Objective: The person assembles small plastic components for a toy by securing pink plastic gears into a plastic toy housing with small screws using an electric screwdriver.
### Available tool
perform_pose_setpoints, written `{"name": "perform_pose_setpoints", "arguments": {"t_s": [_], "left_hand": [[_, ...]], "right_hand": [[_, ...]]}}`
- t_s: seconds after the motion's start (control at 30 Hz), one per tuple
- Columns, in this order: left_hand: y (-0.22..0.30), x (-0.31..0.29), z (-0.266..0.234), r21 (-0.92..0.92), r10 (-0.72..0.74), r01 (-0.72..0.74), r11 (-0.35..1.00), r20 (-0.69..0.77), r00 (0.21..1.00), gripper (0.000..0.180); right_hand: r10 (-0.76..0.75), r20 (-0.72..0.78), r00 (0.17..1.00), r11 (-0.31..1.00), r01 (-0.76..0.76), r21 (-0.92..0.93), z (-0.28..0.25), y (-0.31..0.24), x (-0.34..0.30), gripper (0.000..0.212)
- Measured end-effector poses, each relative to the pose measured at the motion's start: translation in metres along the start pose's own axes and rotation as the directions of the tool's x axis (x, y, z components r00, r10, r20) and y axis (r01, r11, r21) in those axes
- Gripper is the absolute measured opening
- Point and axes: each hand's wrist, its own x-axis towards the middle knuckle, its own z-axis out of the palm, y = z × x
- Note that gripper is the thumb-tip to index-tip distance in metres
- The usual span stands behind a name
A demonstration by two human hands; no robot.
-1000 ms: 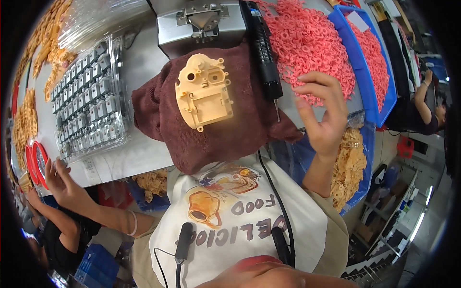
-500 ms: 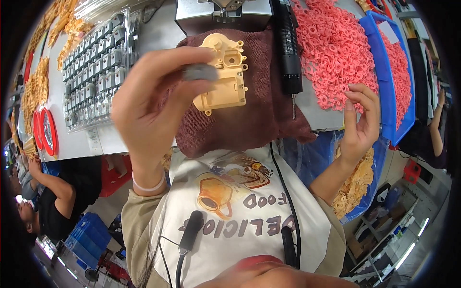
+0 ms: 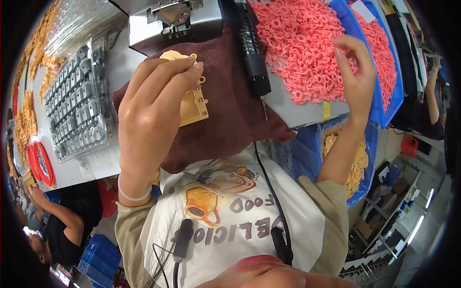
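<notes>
A pale yellow plastic housing (image 3: 194,108) lies on a folded brown towel (image 3: 225,122) in front of me. My left hand (image 3: 152,103) reaches over it from the left, with bent fingers pressed together at its upper part. That hand covers most of the housing's left side, and no grey part shows under the fingers. My right hand (image 3: 360,72) is over the right edge of a heap of pink plastic rings (image 3: 302,53). Its thumb and index finger are apart, with nothing visible between them.
A black electric screwdriver (image 3: 252,62) lies between towel and rings. Behind the towel stands a metal fixture (image 3: 177,24). Small grey motors fill a clear tray (image 3: 77,103) at left, near red rings (image 3: 40,163). A blue bin (image 3: 391,103) borders the pink heap; yellow parts (image 3: 357,163) lie below the table.
The grey part held in my left hand has gone out of sight as the fingers came down on the housing. My right hand has moved farther out along the pink heap. The view has shifted.
</notes>
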Motion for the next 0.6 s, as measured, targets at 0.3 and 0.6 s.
{"name": "perform_pose_setpoints", "arguments": {"t_s": [0.3,0.6], "left_hand": [[0.004,0.005,-0.002,0.011,-0.111,0.110,0.994,0.116,0.987,0.026],[-0.007,-0.014,-0.010,-0.060,-0.187,0.196,0.979,0.134,0.973,0.037]], "right_hand": [[-0.053,0.294,0.954,0.958,0.132,-0.254,0.026,0.065,0.066,0.021],[-0.236,0.209,0.949,0.931,0.282,-0.232,0.016,0.051,0.062,0.014]]}}
